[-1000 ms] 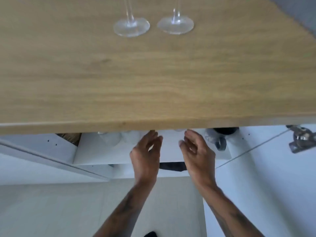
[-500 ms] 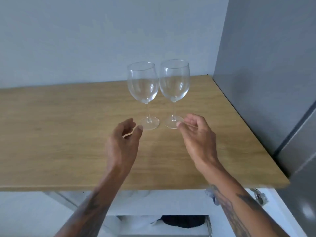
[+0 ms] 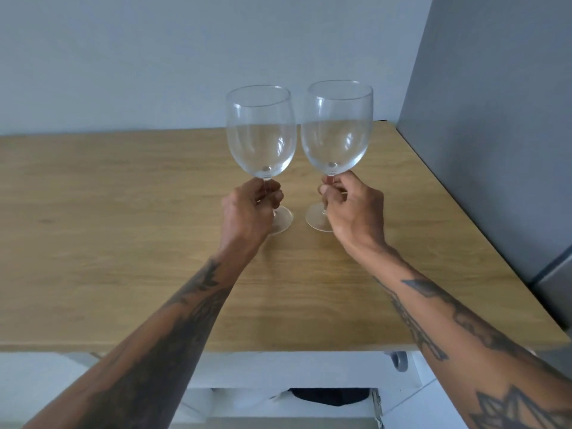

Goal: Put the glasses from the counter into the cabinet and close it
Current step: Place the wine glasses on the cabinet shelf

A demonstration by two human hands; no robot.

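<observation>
Two clear wine glasses stand side by side on the wooden counter (image 3: 123, 243), bowls almost touching. My left hand (image 3: 247, 209) is closed around the stem of the left glass (image 3: 260, 134), just under its bowl. My right hand (image 3: 351, 205) pinches the stem of the right glass (image 3: 336, 128) the same way. Both bases look to rest on the counter. Below the counter's front edge the white cabinet (image 3: 278, 370) stands open, with a shelf and dark items partly visible inside.
A grey tall panel (image 3: 495, 134) walls off the counter's right side. A pale wall runs behind the counter. A grey mug handle (image 3: 399, 362) shows just under the counter edge at the right. An open cabinet door's hinge (image 3: 376, 407) is at the lower right.
My view rose from the cabinet opening to the counter top. Both hands came up from below the counter, reached toward the glasses and closed on their stems.
</observation>
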